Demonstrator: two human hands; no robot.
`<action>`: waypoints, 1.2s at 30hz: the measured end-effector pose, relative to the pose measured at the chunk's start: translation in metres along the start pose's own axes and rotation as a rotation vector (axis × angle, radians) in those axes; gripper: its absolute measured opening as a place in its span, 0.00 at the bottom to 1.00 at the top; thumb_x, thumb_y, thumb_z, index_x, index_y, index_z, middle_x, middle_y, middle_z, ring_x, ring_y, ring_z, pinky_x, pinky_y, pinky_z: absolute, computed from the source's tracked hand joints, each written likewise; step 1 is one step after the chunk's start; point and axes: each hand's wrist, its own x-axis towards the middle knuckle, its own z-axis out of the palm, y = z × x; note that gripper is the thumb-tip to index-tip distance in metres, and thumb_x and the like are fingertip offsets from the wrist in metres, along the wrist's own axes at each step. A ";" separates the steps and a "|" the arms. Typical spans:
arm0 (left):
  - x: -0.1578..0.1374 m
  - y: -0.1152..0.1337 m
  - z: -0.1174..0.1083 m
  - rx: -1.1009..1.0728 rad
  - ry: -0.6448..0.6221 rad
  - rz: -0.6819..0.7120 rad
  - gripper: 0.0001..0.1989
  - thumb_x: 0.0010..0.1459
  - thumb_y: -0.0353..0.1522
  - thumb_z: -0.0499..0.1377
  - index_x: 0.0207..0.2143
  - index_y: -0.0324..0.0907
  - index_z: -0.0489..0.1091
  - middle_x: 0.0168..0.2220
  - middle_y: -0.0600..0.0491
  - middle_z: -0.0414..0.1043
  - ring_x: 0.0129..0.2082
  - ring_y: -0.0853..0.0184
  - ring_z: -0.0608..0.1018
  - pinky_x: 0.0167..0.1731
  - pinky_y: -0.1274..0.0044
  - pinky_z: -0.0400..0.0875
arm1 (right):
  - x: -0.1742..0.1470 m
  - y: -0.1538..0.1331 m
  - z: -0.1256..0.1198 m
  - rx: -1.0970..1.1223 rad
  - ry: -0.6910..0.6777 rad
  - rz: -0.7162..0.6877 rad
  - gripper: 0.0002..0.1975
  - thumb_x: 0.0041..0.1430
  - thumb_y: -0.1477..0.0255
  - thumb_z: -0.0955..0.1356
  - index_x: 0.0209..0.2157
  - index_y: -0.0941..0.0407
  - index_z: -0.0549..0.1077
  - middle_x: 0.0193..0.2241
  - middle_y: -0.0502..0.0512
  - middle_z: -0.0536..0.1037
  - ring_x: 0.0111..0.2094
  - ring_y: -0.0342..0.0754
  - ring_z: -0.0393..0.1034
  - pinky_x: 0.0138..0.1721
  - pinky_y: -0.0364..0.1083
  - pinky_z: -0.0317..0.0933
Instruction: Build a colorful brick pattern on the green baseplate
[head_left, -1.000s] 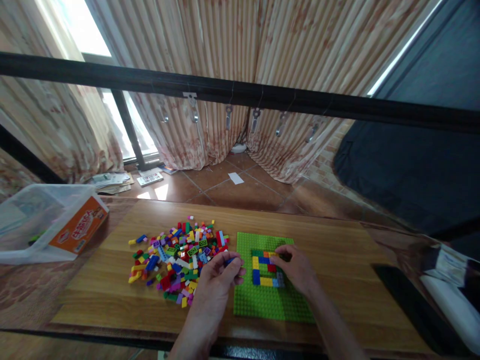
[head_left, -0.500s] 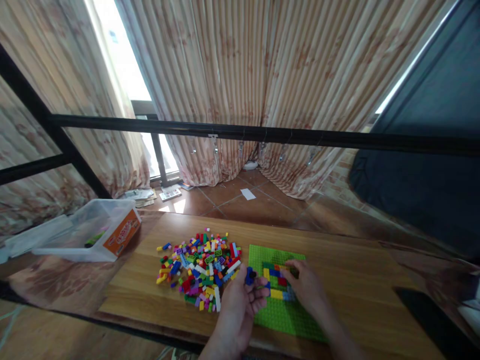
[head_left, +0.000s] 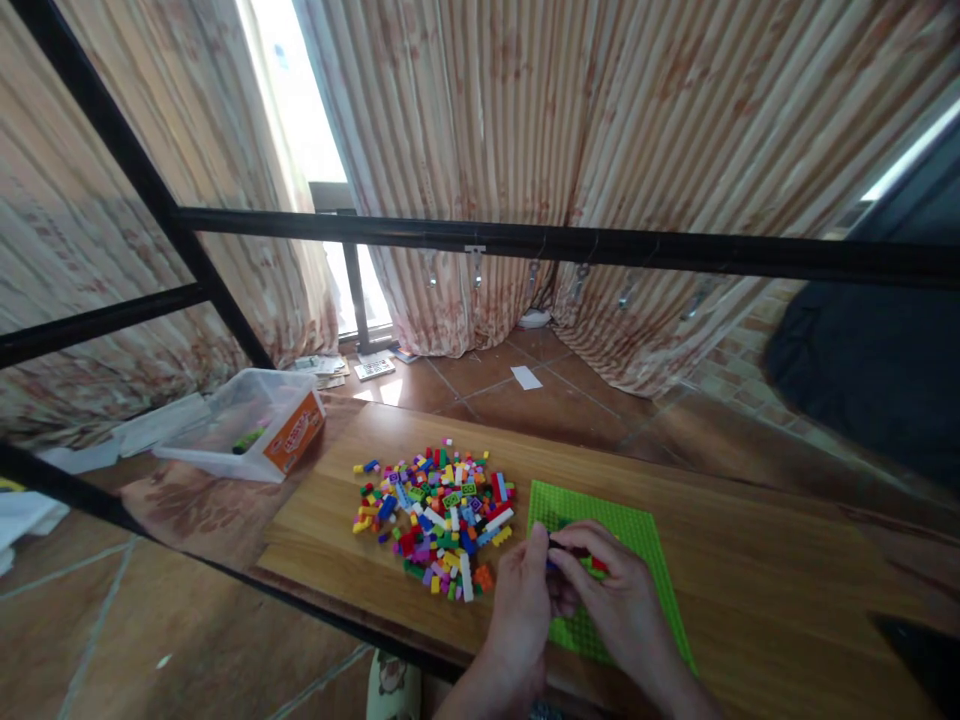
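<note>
My left hand (head_left: 525, 590) is closed, with small blue and black toy bricks (head_left: 553, 548) showing at its fingertips. My right hand (head_left: 616, 580) meets it there, thumb and forefinger pinched against the dark brick. Both hands hover over the green baseplate (head_left: 652, 545) and hide most of what is built on it. A bit of red brick (head_left: 598, 564) shows beyond the right fingers. Left of the hands lies a heap of loose colourful bricks (head_left: 439, 520) on the wooden board.
A clear plastic box (head_left: 217, 455) with an orange label stands beyond the wooden board (head_left: 330, 570) on the left. A black metal rail (head_left: 450, 235) crosses in front of the curtains. A dark flat object (head_left: 915, 645) lies at the right.
My right hand has left the bricks on the baseplate and come to my left fingertips. The left hand has turned from palm-up to closed. The view has shifted, moving the scene rightward.
</note>
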 end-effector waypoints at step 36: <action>0.019 0.050 -0.036 0.862 0.001 0.335 0.17 0.45 0.38 0.62 0.38 0.40 0.77 0.36 0.49 0.77 0.37 0.61 0.76 0.40 0.72 0.67 | -0.002 0.013 0.003 -0.172 0.085 0.154 0.11 0.58 0.76 0.63 0.40 0.55 0.74 0.35 0.52 0.79 0.34 0.44 0.72 0.38 0.43 0.62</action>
